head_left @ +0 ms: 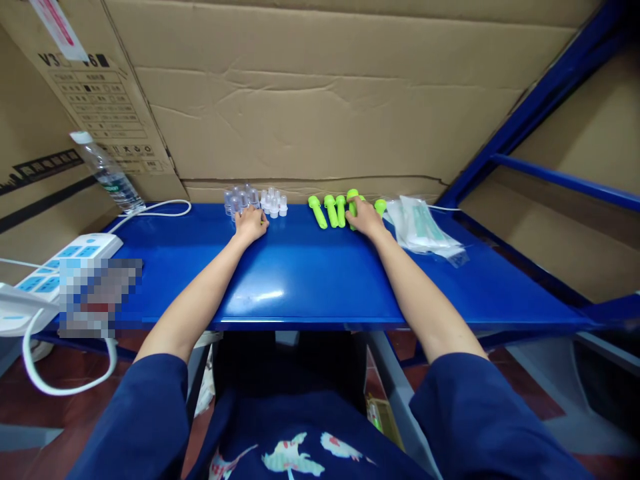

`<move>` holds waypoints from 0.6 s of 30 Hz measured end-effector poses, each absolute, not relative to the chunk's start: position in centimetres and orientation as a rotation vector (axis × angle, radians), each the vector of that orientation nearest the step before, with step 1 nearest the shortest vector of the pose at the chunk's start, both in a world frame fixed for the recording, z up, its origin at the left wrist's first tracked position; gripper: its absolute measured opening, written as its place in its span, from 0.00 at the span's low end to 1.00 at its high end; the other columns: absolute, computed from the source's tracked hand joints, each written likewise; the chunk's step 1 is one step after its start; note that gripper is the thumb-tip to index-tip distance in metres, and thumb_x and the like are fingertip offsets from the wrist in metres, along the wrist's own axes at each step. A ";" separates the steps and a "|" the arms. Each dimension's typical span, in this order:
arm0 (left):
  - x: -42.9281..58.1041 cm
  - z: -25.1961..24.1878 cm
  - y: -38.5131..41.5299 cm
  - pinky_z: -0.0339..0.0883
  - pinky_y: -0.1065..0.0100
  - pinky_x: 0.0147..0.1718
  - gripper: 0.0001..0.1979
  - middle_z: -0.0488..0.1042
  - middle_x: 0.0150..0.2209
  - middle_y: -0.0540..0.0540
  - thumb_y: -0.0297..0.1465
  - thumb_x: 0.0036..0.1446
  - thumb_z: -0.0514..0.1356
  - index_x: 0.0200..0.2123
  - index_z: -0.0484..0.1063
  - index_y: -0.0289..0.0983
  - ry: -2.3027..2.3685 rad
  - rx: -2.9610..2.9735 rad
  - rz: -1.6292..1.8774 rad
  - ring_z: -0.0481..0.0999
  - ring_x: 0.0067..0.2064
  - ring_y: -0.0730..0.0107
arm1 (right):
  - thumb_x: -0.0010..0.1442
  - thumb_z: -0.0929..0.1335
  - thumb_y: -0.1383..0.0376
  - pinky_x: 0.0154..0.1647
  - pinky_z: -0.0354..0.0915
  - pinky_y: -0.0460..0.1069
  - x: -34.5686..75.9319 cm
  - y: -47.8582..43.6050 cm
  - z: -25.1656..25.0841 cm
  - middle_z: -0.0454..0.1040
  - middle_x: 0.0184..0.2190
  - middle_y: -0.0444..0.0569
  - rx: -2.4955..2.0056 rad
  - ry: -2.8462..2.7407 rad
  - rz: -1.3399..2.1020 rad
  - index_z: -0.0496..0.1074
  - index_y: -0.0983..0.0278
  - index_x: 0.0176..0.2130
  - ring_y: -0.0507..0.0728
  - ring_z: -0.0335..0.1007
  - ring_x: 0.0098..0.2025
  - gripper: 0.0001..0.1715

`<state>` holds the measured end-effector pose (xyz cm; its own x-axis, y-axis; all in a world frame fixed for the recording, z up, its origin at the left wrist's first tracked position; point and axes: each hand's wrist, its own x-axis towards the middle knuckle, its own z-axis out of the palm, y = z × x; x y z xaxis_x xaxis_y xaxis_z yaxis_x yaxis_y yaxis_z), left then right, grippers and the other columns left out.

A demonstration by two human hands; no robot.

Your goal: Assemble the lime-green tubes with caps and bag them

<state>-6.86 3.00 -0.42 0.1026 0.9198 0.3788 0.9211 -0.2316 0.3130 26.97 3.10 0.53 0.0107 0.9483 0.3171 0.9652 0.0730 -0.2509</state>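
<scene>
My left hand [251,225] is at the front of a cluster of clear plastic caps [243,197], fingers curled down. Whatever is in its grip is hidden. Right beside it stand several small whitish translucent plastic pieces [274,202]. My right hand [367,217] is closed around a lime-green plastic tube with a wider head [353,195], partly covered by the fingers. Several similar lime-green tubes [331,211] lie to its left, heads toward the cardboard. Another green head [381,206] shows just right of that hand.
Clear plastic bags with pale green contents [423,227] lie on the blue table [310,280] at right. A water bottle [110,175], a white power strip [75,257] and a white cable [175,202] are at left. Cardboard [325,100] walls the back; a blue frame [530,93] rises at right.
</scene>
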 end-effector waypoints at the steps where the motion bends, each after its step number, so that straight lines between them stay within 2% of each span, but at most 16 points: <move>1: -6.8 -0.4 3.0 0.60 0.38 0.55 0.03 0.75 0.46 0.33 0.30 0.55 0.62 0.31 0.73 0.36 -1.942 -2.330 -0.789 0.71 0.54 0.37 | 0.65 0.63 0.63 0.54 0.67 0.63 26.9 3.0 0.6 0.73 0.54 0.66 -1.900 -1.959 -0.075 0.66 0.68 0.63 0.71 0.72 0.54 0.29; 5: -7.0 -0.8 3.3 0.60 0.37 0.55 0.02 0.75 0.44 0.34 0.28 0.55 0.60 0.31 0.72 0.36 -1.912 -2.333 -0.830 0.71 0.53 0.39 | 0.66 0.61 0.63 0.57 0.64 0.64 26.9 2.9 0.5 0.73 0.53 0.67 -1.947 -1.956 -0.165 0.68 0.69 0.62 0.72 0.71 0.54 0.29; 10: -7.3 -1.1 3.5 0.59 0.37 0.55 0.03 0.75 0.42 0.35 0.27 0.54 0.59 0.32 0.73 0.36 -1.855 -2.328 -0.915 0.71 0.53 0.39 | 0.65 0.61 0.66 0.58 0.63 0.64 27.0 3.1 0.4 0.72 0.52 0.68 -1.944 -1.958 -0.277 0.75 0.71 0.55 0.72 0.67 0.57 0.24; 18: -6.0 0.9 1.0 0.59 0.46 0.57 0.14 0.72 0.54 0.32 0.31 0.65 0.51 0.43 0.75 0.34 -1.941 -2.291 -0.604 0.69 0.58 0.42 | 0.67 0.58 0.66 0.61 0.59 0.64 25.4 3.1 0.6 0.73 0.56 0.64 -1.794 -2.147 -0.283 0.75 0.71 0.56 0.71 0.64 0.60 0.26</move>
